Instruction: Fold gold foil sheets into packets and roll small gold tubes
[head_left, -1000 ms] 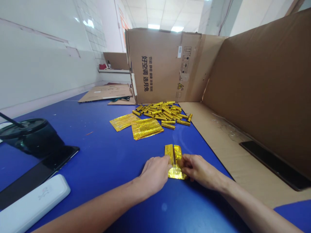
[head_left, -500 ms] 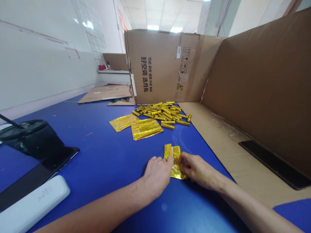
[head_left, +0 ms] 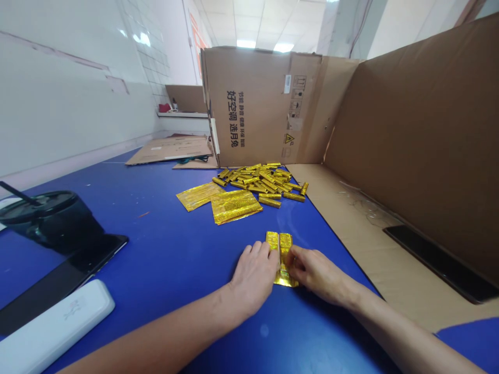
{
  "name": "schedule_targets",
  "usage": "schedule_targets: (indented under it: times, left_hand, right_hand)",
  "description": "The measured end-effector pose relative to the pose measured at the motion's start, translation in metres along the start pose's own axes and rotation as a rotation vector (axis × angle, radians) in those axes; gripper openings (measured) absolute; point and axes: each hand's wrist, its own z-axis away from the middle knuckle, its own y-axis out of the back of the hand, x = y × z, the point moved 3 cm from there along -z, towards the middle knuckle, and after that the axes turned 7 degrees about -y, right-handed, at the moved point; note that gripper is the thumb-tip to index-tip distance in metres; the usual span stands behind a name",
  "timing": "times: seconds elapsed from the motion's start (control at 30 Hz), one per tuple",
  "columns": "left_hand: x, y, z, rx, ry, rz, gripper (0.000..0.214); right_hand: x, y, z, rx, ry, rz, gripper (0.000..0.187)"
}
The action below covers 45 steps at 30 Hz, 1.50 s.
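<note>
1. The room was brightly lit by ceiling panel lights [head_left: 245, 44] in the distance, and exposure looked even.
2. A white patch of glare sat on the glazed wall tiles [head_left: 140, 39].
3. The folded gold foil [head_left: 284, 246] glinted sharply.
4. A soft shadow fell on the blue tabletop [head_left: 163, 249] just below the right hand [head_left: 317, 275].
5. Wide-angle distortion bent the wall and the cardboard panel [head_left: 413, 145] toward the edges, though nothing looked noticeably blurred or out of focus.

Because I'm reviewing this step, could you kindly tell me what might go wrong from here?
The folded gold foil sits between the left hand and right hand, so it might spring open or crease unevenly if either lets go. The loose gold foil rolls lie heaped near the edge of the blue table, so one could perhaps roll off.
</note>
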Motion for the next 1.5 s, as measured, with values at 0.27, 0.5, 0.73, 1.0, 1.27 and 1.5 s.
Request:
schedule_targets:
  times: [0.27, 0.5, 0.73, 1.0, 1.27, 1.5]
  left_hand:
    - [0.0005, -0.0009, 0.0012, 0.019, -0.050, 0.022, 0.015]
    - [-0.0014, -0.0037, 0.0014, 0.049, -0.066, 0.012, 0.014]
    - [-0.0003, -0.0026, 0.0015, 0.055, -0.085, 0.035, 0.014]
    - [0.0009, -0.0010, 0.0004, 0.004, -0.155, 0.063, 0.017]
    - [0.0012, -0.0010, -0.0001, -0.042, -0.170, 0.118, 0.021]
    - [0.0015, -0.0006, -0.0006, -0.040, -0.199, 0.085, 0.021]
  right_hand:
    - [0.0014, -0.0041, -0.0002, -0.008, -0.003, 0.079, 0.016]
    - [0.0000, -0.0039, 0.0024, 0.019, -0.025, 0.166, 0.018]
    - [0.0022, -0.0057, 0.0023, 0.051, -0.011, 0.169, 0.017]
    - [0.0014, -0.0071, 0.0054, 0.052, 0.002, 0.246, 0.018]
    - [0.0008, -0.0079, 0.0066, 0.038, 0.012, 0.265, 0.019]
    - [0.0022, -0.0092, 0.0044, 0.052, 0.017, 0.251, 0.019]
